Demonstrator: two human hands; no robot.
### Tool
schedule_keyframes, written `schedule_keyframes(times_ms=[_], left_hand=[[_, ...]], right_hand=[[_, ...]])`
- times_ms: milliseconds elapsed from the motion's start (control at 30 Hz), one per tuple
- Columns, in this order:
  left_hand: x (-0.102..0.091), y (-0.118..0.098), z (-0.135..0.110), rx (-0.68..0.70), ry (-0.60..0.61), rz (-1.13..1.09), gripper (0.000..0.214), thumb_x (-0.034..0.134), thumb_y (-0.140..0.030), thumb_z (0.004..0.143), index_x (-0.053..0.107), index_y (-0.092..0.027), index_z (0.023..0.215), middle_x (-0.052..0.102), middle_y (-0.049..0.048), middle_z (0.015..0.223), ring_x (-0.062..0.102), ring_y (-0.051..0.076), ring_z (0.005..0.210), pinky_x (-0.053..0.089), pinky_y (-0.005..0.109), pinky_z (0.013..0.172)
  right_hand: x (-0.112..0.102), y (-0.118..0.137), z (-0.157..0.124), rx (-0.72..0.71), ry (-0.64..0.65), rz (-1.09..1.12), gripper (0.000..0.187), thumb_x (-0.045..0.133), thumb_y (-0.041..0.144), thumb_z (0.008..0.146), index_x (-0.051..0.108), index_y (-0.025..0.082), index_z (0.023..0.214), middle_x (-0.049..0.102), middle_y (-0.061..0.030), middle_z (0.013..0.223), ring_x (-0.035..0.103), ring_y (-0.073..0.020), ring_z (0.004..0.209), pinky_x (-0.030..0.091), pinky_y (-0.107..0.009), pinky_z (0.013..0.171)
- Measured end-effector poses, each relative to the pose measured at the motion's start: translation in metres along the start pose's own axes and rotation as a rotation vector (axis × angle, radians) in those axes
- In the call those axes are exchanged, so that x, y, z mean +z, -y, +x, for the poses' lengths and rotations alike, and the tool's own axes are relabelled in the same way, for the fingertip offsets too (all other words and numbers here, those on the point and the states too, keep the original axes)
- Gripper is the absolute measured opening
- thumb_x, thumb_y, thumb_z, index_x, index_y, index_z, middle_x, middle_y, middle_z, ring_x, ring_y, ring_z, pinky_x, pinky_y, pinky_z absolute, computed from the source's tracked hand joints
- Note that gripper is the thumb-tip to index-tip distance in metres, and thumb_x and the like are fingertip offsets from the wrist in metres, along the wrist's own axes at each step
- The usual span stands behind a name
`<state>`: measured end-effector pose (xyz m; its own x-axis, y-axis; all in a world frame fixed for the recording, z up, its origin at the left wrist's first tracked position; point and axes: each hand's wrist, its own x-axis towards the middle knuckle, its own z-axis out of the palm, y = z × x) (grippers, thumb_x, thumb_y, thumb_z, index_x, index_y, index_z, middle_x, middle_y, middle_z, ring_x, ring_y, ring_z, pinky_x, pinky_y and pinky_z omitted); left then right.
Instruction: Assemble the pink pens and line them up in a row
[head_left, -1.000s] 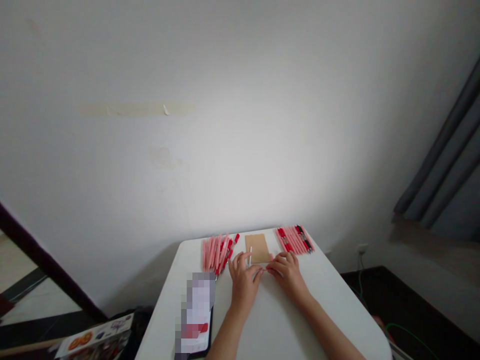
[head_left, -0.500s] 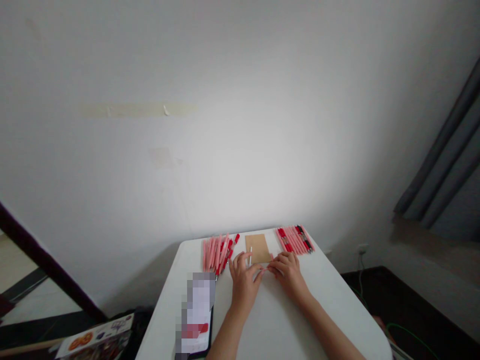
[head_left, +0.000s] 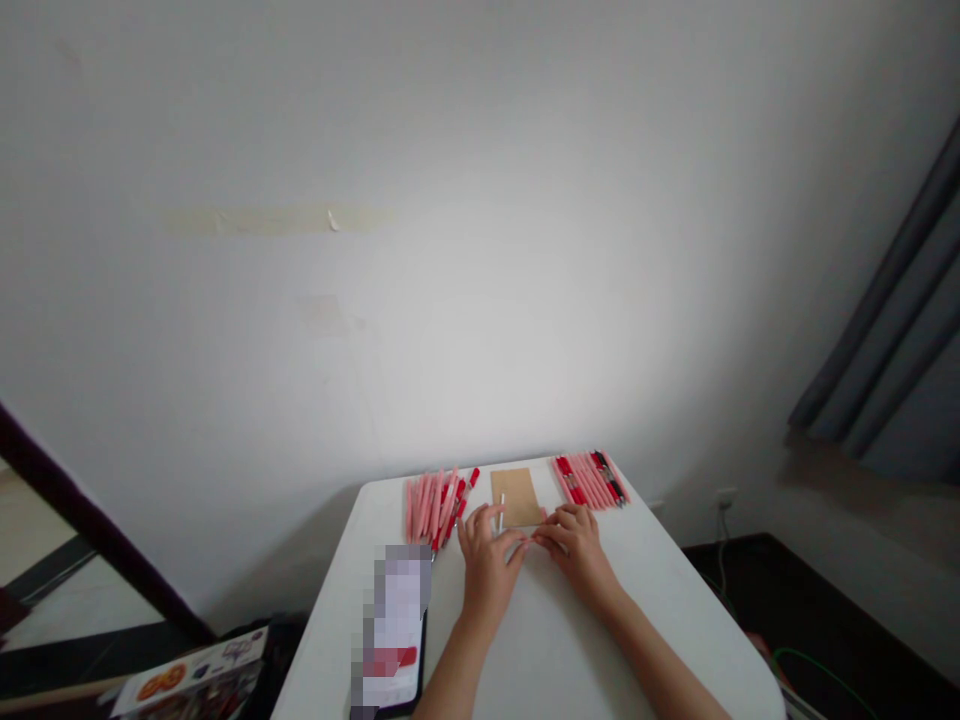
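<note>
Hardly anything differs from half a second ago. In the lower centre of the frame, the left hand [head_left: 489, 570] and the right hand [head_left: 581, 555] keep the same places over the white table [head_left: 547, 650], thumbs and forefingers nearly meeting. Both pinch a small pink piece [head_left: 528, 541] between the fingertips; a little less of it shows now than in the previous picture, and its exact shape is too small to tell. The left hand's other fingers are spread and raised beside a slim white stick [head_left: 502, 508], which appears across the left part of a brown pad [head_left: 519, 490], just as before; whether those fingers touch the stick I cannot tell. Left of the hands, the loose pile of pink and red pens [head_left: 426, 505] is unchanged, and so is the neat row of pens [head_left: 591, 480] to their right. The partly blurred phone [head_left: 409, 690], lower left of centre, also stays put.
</note>
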<state>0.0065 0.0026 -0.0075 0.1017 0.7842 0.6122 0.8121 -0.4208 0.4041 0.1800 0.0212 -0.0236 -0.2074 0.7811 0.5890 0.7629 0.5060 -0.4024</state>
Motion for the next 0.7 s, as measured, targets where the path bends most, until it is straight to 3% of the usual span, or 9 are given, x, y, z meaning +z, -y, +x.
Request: schedule_keyframes(times_ms=[333, 533, 700], left_hand=[[-0.001, -0.001, 0.001, 0.004, -0.037, -0.010, 0.010, 0.063, -0.031, 0.078, 0.072, -0.031, 0.082, 0.054, 0.0043, 0.117, 0.044, 0.023, 0.114, 0.035, 0.050, 0.100], [-0.003, 0.000, 0.002, -0.015, -0.053, 0.009, 0.009, 0.063, -0.030, 0.078, 0.071, -0.030, 0.082, 0.055, 0.0037, 0.116, 0.046, 0.024, 0.113, 0.035, 0.049, 0.099], [-0.003, 0.001, 0.002, -0.035, -0.047, 0.029, 0.008, 0.063, -0.029, 0.078, 0.071, -0.030, 0.081, 0.055, 0.0029, 0.117, 0.045, 0.023, 0.114, 0.033, 0.050, 0.100]], right_hand=[[0.001, -0.003, -0.001, -0.021, -0.031, -0.024, 0.018, 0.061, 0.031, 0.086, 0.070, 0.036, 0.100, 0.068, -0.0026, 0.090, 0.052, -0.0220, 0.096, 0.038, -0.040, 0.089], [0.003, -0.011, -0.002, 0.050, -0.092, -0.016, 0.019, 0.055, 0.028, 0.088, 0.071, 0.028, 0.098, 0.066, -0.0055, 0.090, 0.052, -0.0228, 0.094, 0.041, -0.038, 0.085], [0.003, -0.015, -0.003, 0.083, -0.109, -0.064, 0.023, 0.054, 0.022, 0.087, 0.071, 0.030, 0.100, 0.066, -0.0057, 0.097, 0.051, -0.0238, 0.096, 0.041, -0.040, 0.085]])
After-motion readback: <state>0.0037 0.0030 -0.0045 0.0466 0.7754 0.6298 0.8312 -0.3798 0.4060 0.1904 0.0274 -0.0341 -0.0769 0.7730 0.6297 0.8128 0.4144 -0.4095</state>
